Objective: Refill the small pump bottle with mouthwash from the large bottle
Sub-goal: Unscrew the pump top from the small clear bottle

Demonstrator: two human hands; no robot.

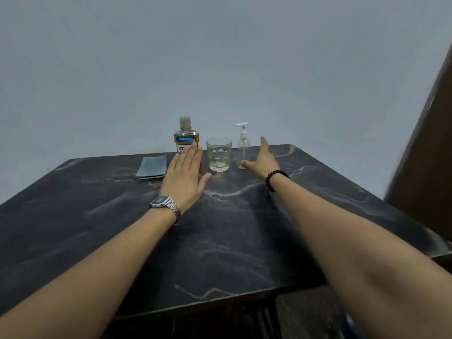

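Note:
A large mouthwash bottle (185, 135) with amber liquid, a blue-and-white label and a grey cap stands capped at the back of the table. My left hand (185, 177) hovers flat in front of it, fingers together, hiding its lower part. To the right stands a small clear pump bottle (243, 149) with a white pump head; it looks nearly empty. My right hand (263, 160) is open just right of it, thumb tip close to its base and fingers spread, holding nothing.
A clear glass tumbler (218, 154) with a little pale liquid stands between the two bottles. A folded grey-blue cloth (152, 167) lies to the left. The dark marbled table (220, 241) backs onto a pale wall; a dark brown panel (430, 152) rises at right.

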